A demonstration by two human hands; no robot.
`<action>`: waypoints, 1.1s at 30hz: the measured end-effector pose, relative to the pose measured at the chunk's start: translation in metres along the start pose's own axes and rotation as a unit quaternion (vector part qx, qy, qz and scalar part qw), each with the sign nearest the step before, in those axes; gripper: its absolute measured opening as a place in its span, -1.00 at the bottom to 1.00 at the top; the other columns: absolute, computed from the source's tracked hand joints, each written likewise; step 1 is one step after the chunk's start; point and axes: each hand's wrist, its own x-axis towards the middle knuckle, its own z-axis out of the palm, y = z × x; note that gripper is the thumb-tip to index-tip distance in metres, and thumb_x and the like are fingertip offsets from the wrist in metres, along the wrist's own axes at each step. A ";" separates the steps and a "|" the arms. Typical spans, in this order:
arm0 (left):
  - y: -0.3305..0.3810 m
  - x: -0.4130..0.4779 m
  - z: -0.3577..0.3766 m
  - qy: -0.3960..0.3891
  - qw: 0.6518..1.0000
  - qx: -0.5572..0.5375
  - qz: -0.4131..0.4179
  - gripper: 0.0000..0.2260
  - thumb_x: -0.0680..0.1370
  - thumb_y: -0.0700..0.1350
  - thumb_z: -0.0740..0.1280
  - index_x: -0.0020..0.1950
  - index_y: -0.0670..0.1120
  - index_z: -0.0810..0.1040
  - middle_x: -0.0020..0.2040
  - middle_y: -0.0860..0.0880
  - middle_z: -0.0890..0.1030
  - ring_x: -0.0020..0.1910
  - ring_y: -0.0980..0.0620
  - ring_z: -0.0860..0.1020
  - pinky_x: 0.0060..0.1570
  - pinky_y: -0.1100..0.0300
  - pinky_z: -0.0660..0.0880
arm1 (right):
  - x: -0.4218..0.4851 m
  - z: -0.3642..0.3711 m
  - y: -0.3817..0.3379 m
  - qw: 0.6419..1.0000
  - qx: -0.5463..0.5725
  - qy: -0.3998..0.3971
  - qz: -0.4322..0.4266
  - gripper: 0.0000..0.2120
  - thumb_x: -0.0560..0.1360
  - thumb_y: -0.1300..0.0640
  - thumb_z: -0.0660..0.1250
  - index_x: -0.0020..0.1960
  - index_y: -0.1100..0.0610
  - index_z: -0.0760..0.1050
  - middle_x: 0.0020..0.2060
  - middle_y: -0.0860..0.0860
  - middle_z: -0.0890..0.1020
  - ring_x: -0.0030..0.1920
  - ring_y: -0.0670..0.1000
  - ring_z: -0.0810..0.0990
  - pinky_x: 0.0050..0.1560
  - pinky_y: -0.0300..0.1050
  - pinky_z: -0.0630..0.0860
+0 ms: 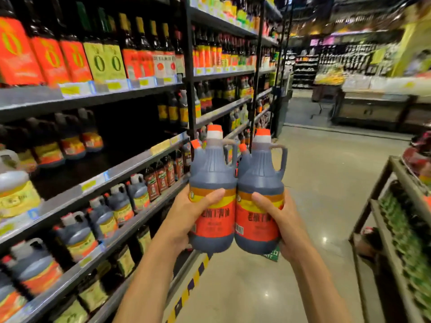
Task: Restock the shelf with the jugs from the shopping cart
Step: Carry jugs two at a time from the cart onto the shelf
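Supermarket aisle with a pale glossy floor (326, 183). Dark shelf (130, 164) racks of bottles and jugs line the left; a metal cart (373, 199) stands at right. Left grip (186, 220) is wrapped round the left jug (212, 178), right grip (279, 220) round the right jug (260, 180). Both jugs are upright, touching, held mid-aisle off the shelf.

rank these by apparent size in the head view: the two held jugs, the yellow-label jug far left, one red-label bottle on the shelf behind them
1. left jug and right jug: alike, no ranking
2. yellow-label jug, cropped by the frame
3. red-label bottle
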 end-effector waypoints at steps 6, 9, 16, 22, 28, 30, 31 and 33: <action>-0.016 0.103 -0.003 -0.036 0.999 -0.012 -0.015 -0.51 0.35 -0.08 0.49 0.28 -0.08 0.54 0.06 -0.14 0.70 -0.01 -0.14 0.68 -0.12 0.02 0.64 | 0.082 -0.011 0.021 0.999 -0.023 0.033 0.004 -0.30 0.18 -0.08 0.54 0.28 0.09 0.48 0.08 0.05 0.71 0.05 0.09 0.71 -0.08 -0.07 0.63; -0.025 0.150 0.003 -0.056 0.998 -0.026 -0.034 -0.49 0.38 -0.13 0.53 0.31 -0.10 0.51 0.06 -0.16 0.69 -0.02 -0.14 0.69 -0.18 0.04 0.63 | 0.117 -0.024 0.029 0.999 -0.026 0.044 0.004 -0.32 0.20 -0.08 0.53 0.28 0.07 0.49 0.09 0.06 0.71 0.06 0.10 0.70 -0.06 -0.05 0.64; -0.050 0.262 0.037 -0.078 0.995 -0.009 -0.056 -0.49 0.36 -0.08 0.54 0.27 -0.11 0.54 0.03 -0.16 0.70 -0.05 -0.12 0.69 -0.20 0.10 0.61 | 0.214 -0.080 0.055 0.999 -0.013 0.042 0.017 -0.30 0.28 -0.07 0.49 0.36 0.11 0.44 0.15 0.13 0.67 0.13 0.18 0.67 0.09 0.12 0.63; -0.063 0.371 0.088 -0.038 0.997 0.007 -0.069 -0.43 0.28 0.13 0.42 0.24 -0.06 0.55 -0.02 -0.10 0.72 -0.06 -0.08 0.70 -0.18 0.08 0.62 | 0.324 -0.142 0.068 0.999 0.008 0.018 0.031 -0.18 0.21 -0.17 0.58 0.37 0.11 0.43 0.17 0.14 0.66 0.13 0.20 0.67 0.06 0.11 0.62; -0.074 0.460 0.130 -0.003 0.998 0.007 -0.061 -0.49 0.30 0.11 0.41 0.21 -0.03 0.57 -0.02 -0.09 0.72 -0.06 -0.07 0.70 -0.22 0.12 0.62 | 0.428 -0.190 0.069 0.999 0.009 -0.007 0.046 -0.14 0.16 -0.20 0.61 0.35 0.11 0.44 0.16 0.15 0.67 0.13 0.21 0.67 0.06 0.13 0.62; -0.077 0.487 0.139 0.000 0.998 0.006 -0.063 -0.50 0.30 0.11 0.41 0.21 -0.01 0.57 -0.02 -0.07 0.72 -0.05 -0.06 0.70 -0.21 0.13 0.62 | 0.456 -0.201 0.071 0.999 0.021 -0.010 0.047 -0.11 0.14 -0.22 0.62 0.35 0.11 0.45 0.16 0.15 0.67 0.13 0.20 0.67 0.04 0.10 0.63; -0.079 0.501 0.144 0.002 0.998 0.006 -0.061 -0.52 0.31 0.10 0.41 0.20 -0.01 0.57 -0.02 -0.07 0.72 -0.06 -0.06 0.70 -0.21 0.13 0.62 | 0.470 -0.207 0.074 0.999 0.026 -0.008 0.046 -0.11 0.13 -0.23 0.62 0.35 0.12 0.45 0.16 0.15 0.67 0.12 0.20 0.67 0.04 0.10 0.63; -0.086 0.529 0.154 0.005 0.998 0.006 -0.055 -0.58 0.33 0.06 0.40 0.17 -0.01 0.58 -0.04 -0.07 0.73 -0.09 -0.05 0.71 -0.25 0.16 0.61 | 0.498 -0.219 0.078 0.999 0.028 -0.008 0.045 -0.10 0.12 -0.23 0.63 0.34 0.12 0.46 0.15 0.15 0.67 0.12 0.21 0.67 0.04 0.11 0.63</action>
